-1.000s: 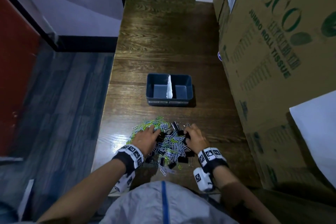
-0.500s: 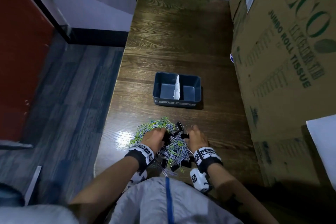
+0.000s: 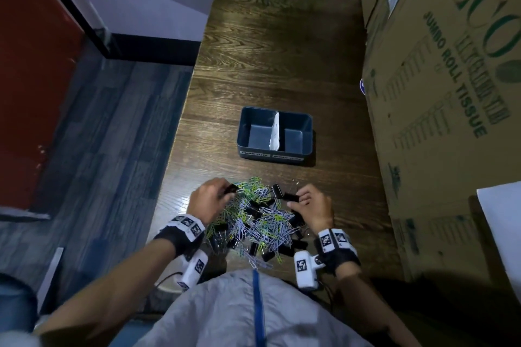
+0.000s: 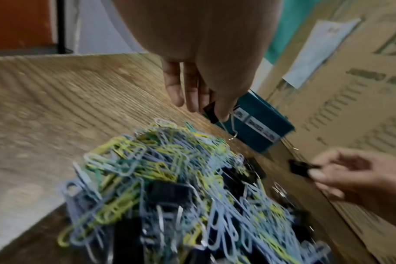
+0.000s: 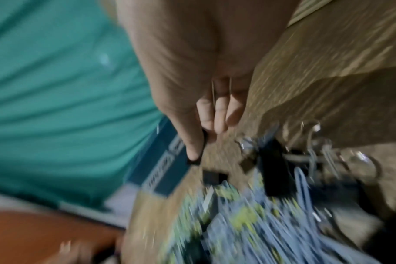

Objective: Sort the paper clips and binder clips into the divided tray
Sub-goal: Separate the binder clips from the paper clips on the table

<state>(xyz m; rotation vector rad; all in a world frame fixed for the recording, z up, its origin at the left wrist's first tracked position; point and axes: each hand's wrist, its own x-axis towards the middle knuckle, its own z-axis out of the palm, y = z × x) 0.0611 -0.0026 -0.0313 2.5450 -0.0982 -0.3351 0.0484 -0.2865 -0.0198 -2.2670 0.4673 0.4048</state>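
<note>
A heap of blue, yellow and green paper clips mixed with black binder clips (image 3: pixel 253 220) (image 4: pixel 170 187) lies on the wooden table near its front edge. My left hand (image 3: pixel 210 198) (image 4: pixel 206 100) pinches a black binder clip (image 4: pixel 211 112) above the heap's far left side. My right hand (image 3: pixel 311 204) (image 5: pixel 206 128) pinches another black binder clip (image 3: pixel 290 196) (image 4: pixel 300 168) at the heap's far right. Beyond the heap stands the dark blue tray (image 3: pixel 242 135) (image 4: pixel 262 123), split by a white divider (image 3: pixel 275 132), with both halves showing bare floors.
Large cardboard boxes (image 3: pixel 439 87) wall off the table's right side. The table (image 3: pixel 276 45) runs away from me past the tray. Its left edge drops to a grey floor (image 3: pixel 93 149). The right wrist view is blurred.
Both hands have lifted off the heap, each with a black binder clip pinched in its fingers. The head view has shifted slightly.
</note>
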